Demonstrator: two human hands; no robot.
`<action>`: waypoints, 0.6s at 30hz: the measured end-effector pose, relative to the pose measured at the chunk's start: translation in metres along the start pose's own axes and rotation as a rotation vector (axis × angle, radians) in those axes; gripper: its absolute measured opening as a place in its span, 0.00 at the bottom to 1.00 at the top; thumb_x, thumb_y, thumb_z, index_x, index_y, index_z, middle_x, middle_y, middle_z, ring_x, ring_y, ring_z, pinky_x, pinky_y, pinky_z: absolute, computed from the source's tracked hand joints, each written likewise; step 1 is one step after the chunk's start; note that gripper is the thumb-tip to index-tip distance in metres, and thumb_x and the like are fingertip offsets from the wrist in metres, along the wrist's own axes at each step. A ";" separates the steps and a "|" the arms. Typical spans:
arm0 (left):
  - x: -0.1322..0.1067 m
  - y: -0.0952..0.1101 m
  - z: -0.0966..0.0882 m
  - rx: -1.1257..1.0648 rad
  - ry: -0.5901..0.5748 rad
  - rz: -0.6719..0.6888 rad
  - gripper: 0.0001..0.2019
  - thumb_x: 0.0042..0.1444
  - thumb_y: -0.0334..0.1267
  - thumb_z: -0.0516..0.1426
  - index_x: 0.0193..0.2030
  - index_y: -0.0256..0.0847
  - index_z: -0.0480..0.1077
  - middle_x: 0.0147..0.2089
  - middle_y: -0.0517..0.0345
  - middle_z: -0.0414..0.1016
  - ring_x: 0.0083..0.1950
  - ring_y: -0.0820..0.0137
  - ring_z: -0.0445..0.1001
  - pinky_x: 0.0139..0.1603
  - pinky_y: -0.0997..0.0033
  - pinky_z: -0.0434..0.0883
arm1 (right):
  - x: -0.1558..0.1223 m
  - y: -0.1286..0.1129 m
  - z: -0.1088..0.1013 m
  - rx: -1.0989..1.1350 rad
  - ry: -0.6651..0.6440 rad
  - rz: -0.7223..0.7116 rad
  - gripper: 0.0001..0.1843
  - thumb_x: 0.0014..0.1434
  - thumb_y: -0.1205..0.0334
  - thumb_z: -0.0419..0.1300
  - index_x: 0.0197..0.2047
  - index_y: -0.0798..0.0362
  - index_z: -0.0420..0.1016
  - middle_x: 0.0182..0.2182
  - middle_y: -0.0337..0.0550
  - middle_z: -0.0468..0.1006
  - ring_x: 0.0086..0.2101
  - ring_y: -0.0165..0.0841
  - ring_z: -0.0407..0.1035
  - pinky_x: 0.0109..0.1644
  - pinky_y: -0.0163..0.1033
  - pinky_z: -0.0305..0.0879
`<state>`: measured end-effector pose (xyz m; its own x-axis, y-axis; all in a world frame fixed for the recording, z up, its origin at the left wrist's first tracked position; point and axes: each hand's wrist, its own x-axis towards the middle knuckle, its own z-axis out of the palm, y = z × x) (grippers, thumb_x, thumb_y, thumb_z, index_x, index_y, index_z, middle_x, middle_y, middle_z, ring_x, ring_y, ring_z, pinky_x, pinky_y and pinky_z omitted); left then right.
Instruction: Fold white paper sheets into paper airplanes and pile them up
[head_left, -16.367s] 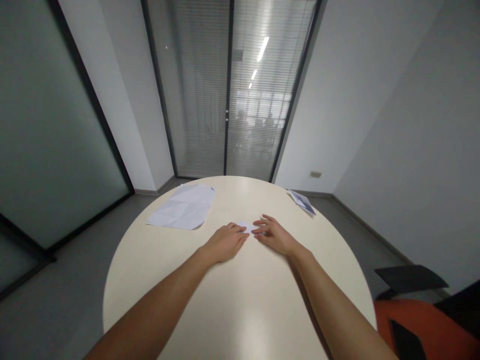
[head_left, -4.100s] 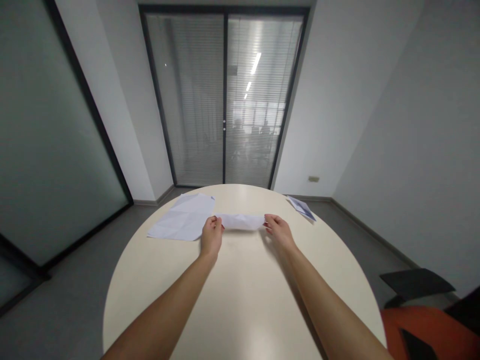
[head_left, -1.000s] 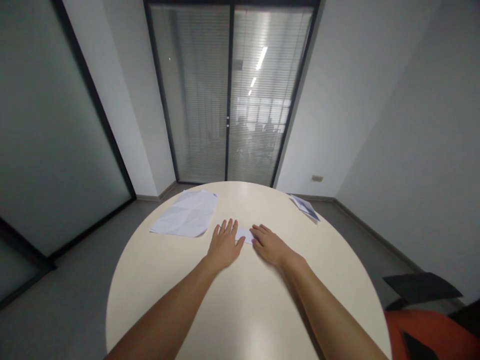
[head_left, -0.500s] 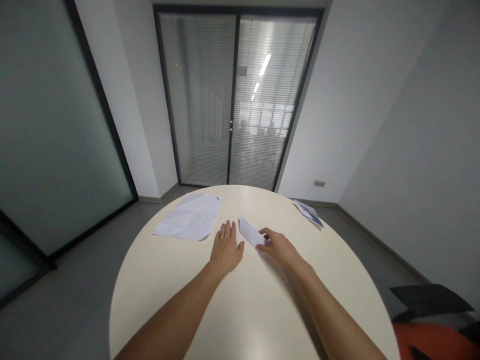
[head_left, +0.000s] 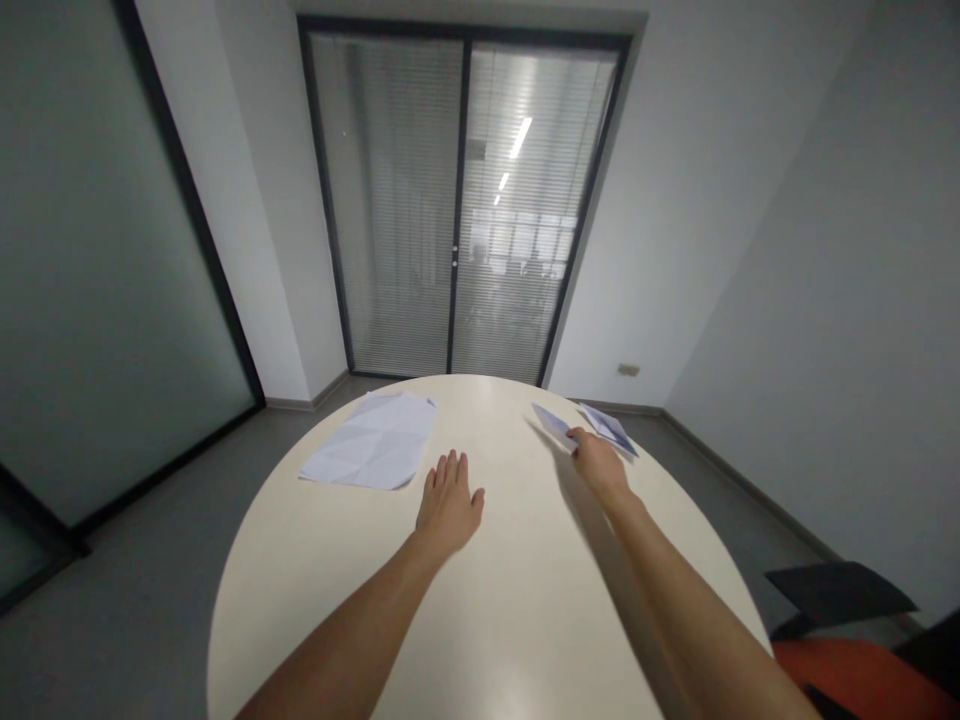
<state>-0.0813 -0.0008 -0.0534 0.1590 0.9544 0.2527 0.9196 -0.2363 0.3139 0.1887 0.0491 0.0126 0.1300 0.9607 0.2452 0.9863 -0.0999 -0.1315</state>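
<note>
My left hand (head_left: pixel 450 508) lies flat on the round cream table (head_left: pixel 487 620), fingers stretched out and holding nothing. At the far right of the tabletop, my right hand (head_left: pixel 598 465) pinches the near end of a folded sheet of paper (head_left: pixel 553 424), which is tilted a little above the table. Just beyond that hand rests another folded paper (head_left: pixel 609 428) with a bluish side, close to the table's edge. Creased white sheets (head_left: pixel 375 440) lie spread out at the far left, beyond my left hand.
A chair with a black armrest (head_left: pixel 840 590) and a red seat (head_left: pixel 855 670) stands at the right of the table. Behind the table are glass doors with blinds (head_left: pixel 390 220). A frosted glass panel (head_left: pixel 97 260) is on the left.
My right hand has carried the folded paper from the table's middle to the far right, beside the other folded paper. The left hand stays flat in nearly the same place.
</note>
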 end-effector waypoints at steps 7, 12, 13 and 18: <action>0.003 0.000 -0.002 0.005 -0.010 0.004 0.32 0.65 0.44 0.47 0.73 0.29 0.52 0.76 0.38 0.48 0.76 0.50 0.48 0.73 0.46 0.49 | 0.033 0.033 0.010 -0.093 0.034 0.008 0.25 0.65 0.75 0.47 0.61 0.56 0.72 0.55 0.58 0.76 0.56 0.47 0.66 0.57 0.48 0.64; 0.005 0.000 -0.002 0.022 -0.023 0.006 0.32 0.66 0.45 0.47 0.73 0.29 0.52 0.76 0.38 0.48 0.76 0.50 0.49 0.73 0.47 0.49 | 0.040 0.040 0.029 -0.086 0.078 0.086 0.25 0.65 0.73 0.48 0.64 0.62 0.68 0.60 0.65 0.70 0.59 0.50 0.62 0.60 0.51 0.61; 0.005 0.000 -0.002 0.028 -0.030 0.005 0.32 0.66 0.45 0.46 0.73 0.29 0.51 0.76 0.39 0.48 0.76 0.51 0.49 0.73 0.47 0.49 | 0.041 0.040 0.033 -0.088 0.078 0.105 0.26 0.64 0.73 0.49 0.65 0.62 0.67 0.61 0.67 0.69 0.59 0.51 0.62 0.60 0.51 0.61; 0.005 0.002 -0.004 0.064 -0.055 -0.010 0.32 0.67 0.45 0.46 0.73 0.29 0.51 0.76 0.41 0.48 0.76 0.52 0.48 0.74 0.48 0.49 | 0.044 0.040 0.045 -0.089 0.063 0.199 0.26 0.62 0.73 0.49 0.63 0.63 0.67 0.59 0.66 0.70 0.57 0.49 0.65 0.57 0.49 0.63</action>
<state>-0.0802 0.0032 -0.0477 0.1679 0.9656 0.1987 0.9419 -0.2166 0.2567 0.2296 0.0990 -0.0249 0.3266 0.9020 0.2825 0.9452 -0.3113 -0.0987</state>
